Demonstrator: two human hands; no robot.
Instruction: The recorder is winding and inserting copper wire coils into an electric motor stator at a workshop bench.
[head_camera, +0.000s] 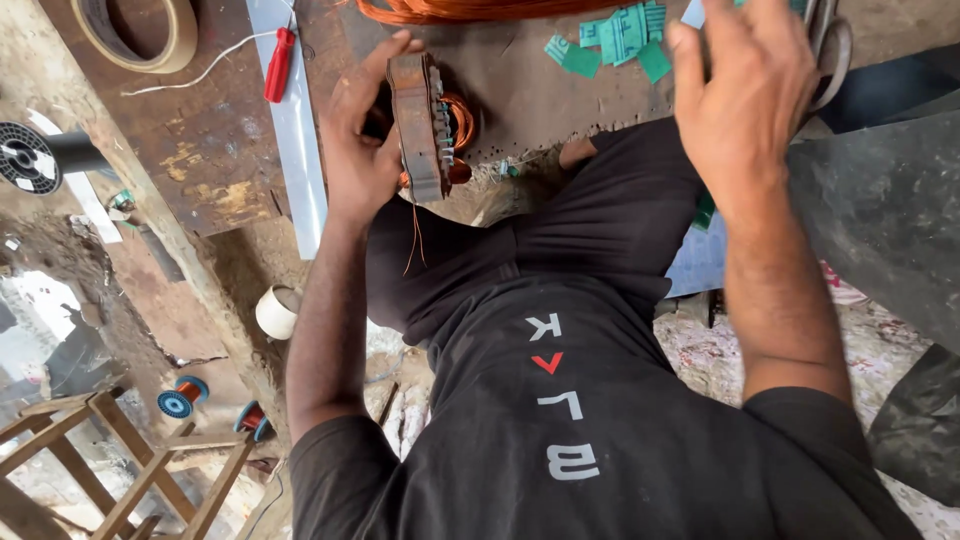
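Left hand: your left hand (360, 135) is closed around the rusty stator core (420, 125), thumb on the top edge, the other fingers hidden behind the metal.
Stator core: one piece, standing on its edge at the near border of the wooden workbench (210, 150), just above your lap; its far face is turned away from you and cannot be seen.
Copper winding: one orange coil (460, 120) comes out on the right side of the core, and a few thin loose wires (413, 235) hang down from it (how many wires exactly, you cannot count).
Right hand: your right hand (745, 85) is over the green paper pieces (615, 40), fingers spread and pointing away; the fingertips leave the picture at the top, so you cannot tell if they pinch anything.
Green pieces: a small heap, overlapping each other, perhaps six or more; partly covered by your right hand.
Scissors: one metal handle loop (835, 55) shows beside your right hand, the blades are hidden.
Copper bundle: one thick orange bundle (470, 8) at the top edge, cut off by the frame.
Screwdriver: one, red handle (279, 65), lying on the bench well apart from the core.
Tape rolls: two, one beige roll (140, 35) cut off at the top, one white roll (277, 312) lower down on the floor.
Wire spools: two small blue ones (182, 395) on the floor, plus one black spool (30, 158) at the left.
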